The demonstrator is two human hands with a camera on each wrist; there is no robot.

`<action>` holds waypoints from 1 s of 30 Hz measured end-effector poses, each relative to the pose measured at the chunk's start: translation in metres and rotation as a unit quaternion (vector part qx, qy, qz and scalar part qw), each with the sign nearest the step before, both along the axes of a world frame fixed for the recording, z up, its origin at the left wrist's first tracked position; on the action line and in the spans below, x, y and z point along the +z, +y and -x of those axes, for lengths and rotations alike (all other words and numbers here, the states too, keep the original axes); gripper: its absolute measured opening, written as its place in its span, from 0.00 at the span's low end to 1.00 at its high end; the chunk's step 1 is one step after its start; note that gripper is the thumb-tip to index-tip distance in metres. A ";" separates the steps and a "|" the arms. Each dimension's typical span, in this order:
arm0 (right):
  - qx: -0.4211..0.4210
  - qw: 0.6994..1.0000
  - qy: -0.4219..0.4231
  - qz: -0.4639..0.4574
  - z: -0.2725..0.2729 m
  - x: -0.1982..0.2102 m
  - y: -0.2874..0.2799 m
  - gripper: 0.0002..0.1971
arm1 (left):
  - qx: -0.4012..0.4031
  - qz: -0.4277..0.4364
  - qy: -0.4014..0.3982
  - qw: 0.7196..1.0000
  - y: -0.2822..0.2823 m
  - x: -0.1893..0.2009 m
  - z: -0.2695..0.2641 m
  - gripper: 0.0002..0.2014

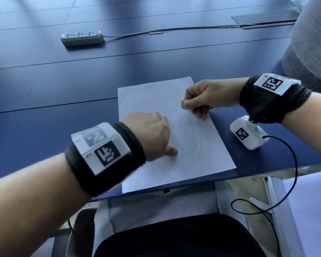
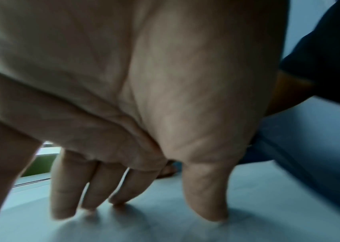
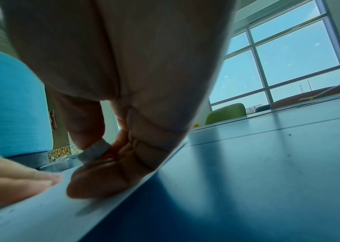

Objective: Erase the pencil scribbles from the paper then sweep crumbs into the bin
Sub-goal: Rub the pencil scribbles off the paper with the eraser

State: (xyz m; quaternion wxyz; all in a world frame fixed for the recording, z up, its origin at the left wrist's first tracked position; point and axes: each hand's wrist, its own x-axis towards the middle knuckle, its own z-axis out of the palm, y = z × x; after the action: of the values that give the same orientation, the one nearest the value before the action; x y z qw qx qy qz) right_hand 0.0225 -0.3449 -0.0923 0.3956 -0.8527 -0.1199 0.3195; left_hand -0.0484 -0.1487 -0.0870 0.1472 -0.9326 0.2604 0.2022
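A white sheet of paper (image 1: 150,101) lies near the front edge of the blue table (image 1: 63,86). Faint pencil scribbles (image 1: 195,145) and dark eraser crumbs (image 1: 182,125) mark its lower right part. My left hand (image 1: 156,134) rests on the middle of the sheet with straight fingers (image 2: 63,188) touching the paper (image 2: 164,229). My right hand (image 1: 202,97) hovers at the sheet's upper right edge and pinches a small grey eraser (image 1: 183,105) between thumb and fingers. The right wrist view shows that eraser (image 3: 94,152) just above the paper (image 3: 40,216). No bin is in view.
A grey power strip (image 1: 82,38) with its cable (image 1: 174,30) lies at the back of the table. A white tagged sensor box (image 1: 248,134) hangs under my right wrist beside the paper. A person's grey sleeve (image 1: 308,43) is at the far right. Chairs (image 3: 225,113) stand beyond the table.
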 end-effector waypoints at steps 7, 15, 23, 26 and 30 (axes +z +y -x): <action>-0.012 1.000 0.023 -0.003 -0.002 -0.001 0.003 0.06 | -0.061 -0.004 0.081 0.995 -0.033 -0.004 0.052 0.62; -0.006 1.000 0.028 0.011 -0.003 0.000 0.005 0.06 | -0.057 0.009 0.051 0.997 -0.024 0.009 0.049 0.62; -0.006 1.000 0.024 0.006 -0.002 -0.001 0.003 0.06 | 0.038 -0.144 0.055 0.987 -0.027 0.013 0.053 0.67; -0.003 1.000 0.024 0.008 -0.002 -0.001 0.004 0.05 | -0.083 0.021 0.071 0.994 -0.029 0.008 0.059 0.62; -0.002 1.000 0.021 0.013 0.000 0.000 0.004 0.05 | -0.045 -0.080 0.089 0.992 -0.028 0.008 0.055 0.61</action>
State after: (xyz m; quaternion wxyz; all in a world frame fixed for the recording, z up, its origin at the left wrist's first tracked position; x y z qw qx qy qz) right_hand 0.0225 -0.3408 -0.0925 0.3876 -0.8510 -0.1058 0.3382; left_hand -0.1032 -0.1771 -0.0787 0.2062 -0.8837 0.2968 0.2973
